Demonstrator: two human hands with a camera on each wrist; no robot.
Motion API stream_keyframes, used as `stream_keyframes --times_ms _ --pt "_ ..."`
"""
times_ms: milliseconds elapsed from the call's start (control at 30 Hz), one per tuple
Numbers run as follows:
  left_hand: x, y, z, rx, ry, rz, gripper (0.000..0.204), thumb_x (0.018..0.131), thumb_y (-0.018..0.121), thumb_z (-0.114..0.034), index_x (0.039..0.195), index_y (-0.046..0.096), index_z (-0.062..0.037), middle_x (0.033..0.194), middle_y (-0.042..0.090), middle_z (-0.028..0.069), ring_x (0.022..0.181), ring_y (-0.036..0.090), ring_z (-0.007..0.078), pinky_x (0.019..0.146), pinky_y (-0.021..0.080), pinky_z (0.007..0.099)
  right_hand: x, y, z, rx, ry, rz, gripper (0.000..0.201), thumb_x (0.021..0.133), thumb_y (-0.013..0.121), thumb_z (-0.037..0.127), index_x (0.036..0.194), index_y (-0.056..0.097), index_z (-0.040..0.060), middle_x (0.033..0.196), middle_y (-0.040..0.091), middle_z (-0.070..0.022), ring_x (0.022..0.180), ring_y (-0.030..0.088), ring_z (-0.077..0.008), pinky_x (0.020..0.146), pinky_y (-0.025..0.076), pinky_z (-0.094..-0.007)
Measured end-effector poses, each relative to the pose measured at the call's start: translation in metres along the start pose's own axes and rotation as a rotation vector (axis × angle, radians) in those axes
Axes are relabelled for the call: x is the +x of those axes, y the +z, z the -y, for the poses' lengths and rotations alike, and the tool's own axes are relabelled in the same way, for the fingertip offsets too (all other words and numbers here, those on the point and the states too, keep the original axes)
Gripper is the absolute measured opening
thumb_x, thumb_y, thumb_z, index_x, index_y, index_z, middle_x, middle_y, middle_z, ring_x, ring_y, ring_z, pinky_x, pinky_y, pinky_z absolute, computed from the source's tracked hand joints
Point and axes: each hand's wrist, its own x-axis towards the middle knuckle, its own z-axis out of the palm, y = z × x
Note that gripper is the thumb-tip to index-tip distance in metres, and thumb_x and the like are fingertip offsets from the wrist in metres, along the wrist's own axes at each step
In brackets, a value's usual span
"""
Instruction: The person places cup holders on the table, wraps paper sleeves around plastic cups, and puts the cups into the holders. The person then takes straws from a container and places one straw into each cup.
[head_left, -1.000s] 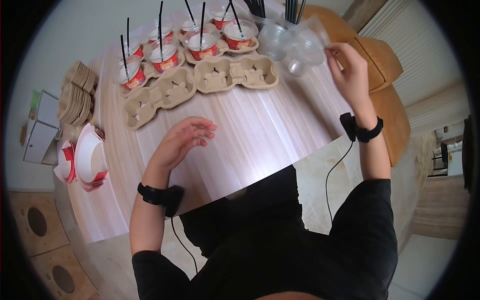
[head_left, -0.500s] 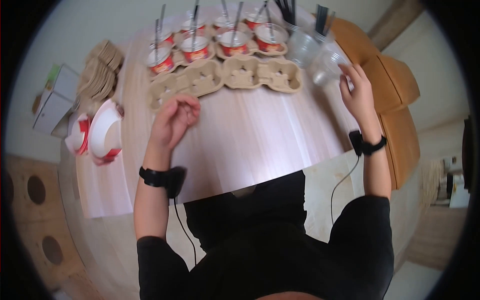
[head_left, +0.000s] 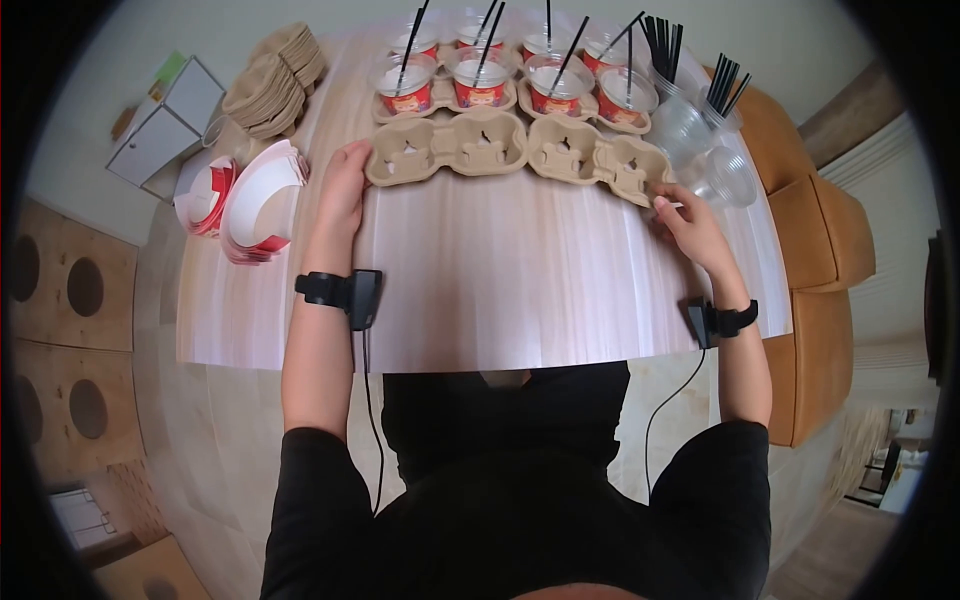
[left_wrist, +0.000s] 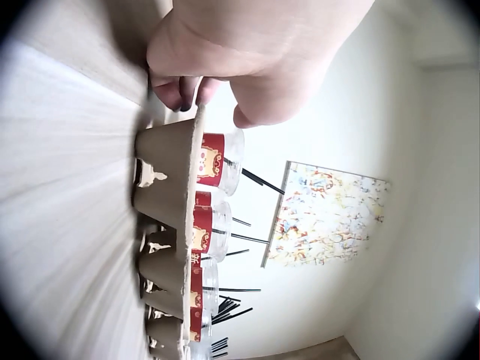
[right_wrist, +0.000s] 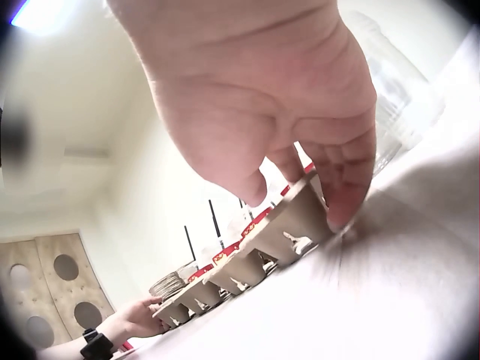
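Observation:
Two empty brown pulp cup carriers, a left one (head_left: 487,145) and a right one (head_left: 565,150), lie end to end along the table. At the left carrier's outer end is the left hand (head_left: 345,195); in the left wrist view this hand (left_wrist: 247,52) has its fingers and thumb around the carrier's edge (left_wrist: 166,169). The right hand (head_left: 692,228) grips the far end of the right carrier. Up close in the right wrist view, the right hand (right_wrist: 262,97) has fingers outside that carrier's end wall (right_wrist: 296,217) and its thumb over the top edge.
Behind stand several red cups (head_left: 480,85) with clear lids and black straws. Stacked carriers (head_left: 265,95) and red-and-white paper pieces (head_left: 250,205) are at left. Clear cups (head_left: 725,178) and straw containers (head_left: 680,128) stand at right.
The left hand has moved from above the table to the left carrier's end. The right hand has left the clear cups and taken hold of the right carrier. The head view has shifted.

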Motion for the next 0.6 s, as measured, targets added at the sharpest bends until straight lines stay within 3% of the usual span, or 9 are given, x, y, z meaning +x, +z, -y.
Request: stream_keyframes --times_ms 67,133,267,333,367,433,533,600 --pt "-0.008 0.009 -0.007 0.096 -0.003 -0.061 0.038 0.09 0.061 -0.02 0.118 0.05 0.0025 0.098 0.062 0.0072 0.083 0.059 0.0111 0.071 0.046 0.0232 -0.003 0.002 0.003 0.019 -0.029 -0.07 0.025 0.095 0.056 0.022 0.112 0.059 0.0036 0.083 0.061 -0.0023 0.072 0.057 -0.0095 0.063 0.049 -0.0252" --pt "-0.016 0.014 -0.009 0.36 0.048 0.033 0.037 0.09 0.059 -0.016 0.119 0.048 0.0042 0.096 0.063 0.0079 0.084 0.06 0.011 0.072 0.047 0.0243 -0.005 0.002 0.002 0.038 -0.046 -0.139 0.02 0.096 0.055 0.02 0.104 0.06 0.0033 0.079 0.06 -0.0006 0.071 0.057 -0.0084 0.061 0.049 -0.0235" --pt "-0.009 0.014 -0.001 0.246 0.032 -0.003 0.025 0.092 0.058 -0.013 0.112 0.055 0.0 0.102 0.063 0.0063 0.09 0.059 0.0111 0.076 0.047 0.0251 -0.011 -0.011 -0.005 0.149 -0.042 -0.168 0.008 0.094 0.056 0.012 0.094 0.057 0.0044 0.08 0.058 -0.001 0.072 0.058 -0.0086 0.063 0.051 -0.023" --pt "-0.007 0.011 -0.001 0.034 0.011 0.099 0.021 0.092 0.056 -0.011 0.11 0.055 -0.0002 0.103 0.063 0.0076 0.094 0.06 0.0125 0.081 0.048 0.0266 -0.016 -0.011 -0.001 0.34 -0.028 -0.16 0.019 0.092 0.056 0.008 0.111 0.054 0.0046 0.085 0.057 -0.0018 0.073 0.059 -0.0094 0.065 0.052 -0.0239" --pt "-0.014 0.017 -0.01 0.034 0.009 0.101 0.021 0.092 0.056 -0.011 0.11 0.055 -0.0002 0.103 0.063 0.0076 0.094 0.06 0.0125 0.081 0.048 0.0266 -0.02 -0.011 0.006 0.34 -0.026 -0.161 0.019 0.092 0.056 0.008 0.111 0.054 0.0046 0.085 0.057 -0.0018 0.073 0.059 -0.0094 0.065 0.052 -0.0239" --pt "-0.029 0.027 -0.026 -0.269 -0.039 0.205 0.023 0.092 0.055 -0.01 0.111 0.053 0.0022 0.101 0.064 0.0092 0.087 0.063 0.015 0.081 0.052 0.0278 -0.026 -0.006 0.02 0.412 -0.023 -0.142 0.043 0.09 0.057 0.003 0.131 0.042 0.0042 0.088 0.056 -0.0021 0.073 0.059 -0.0106 0.067 0.054 -0.0248" --pt "-0.034 0.035 -0.024 -0.38 -0.114 0.35 0.019 0.093 0.054 -0.01 0.108 0.053 0.0013 0.102 0.063 0.0082 0.089 0.064 0.0152 0.083 0.053 0.0292 -0.022 0.002 0.022 0.5 0.016 -0.025 0.058 0.089 0.057 0.001 0.14 0.029 0.0012 0.086 0.056 -0.0026 0.074 0.059 -0.0111 0.069 0.054 -0.0254" --pt "-0.036 0.038 -0.018 -0.319 -0.14 0.43 0.017 0.093 0.054 -0.011 0.106 0.054 0.0002 0.101 0.063 0.0075 0.089 0.063 0.0141 0.082 0.053 0.0285 -0.018 0.015 0.033 0.524 0.023 0.014 0.055 0.089 0.058 0.001 0.136 0.031 -0.0022 0.086 0.057 -0.0031 0.075 0.062 -0.0123 0.07 0.055 -0.0251"
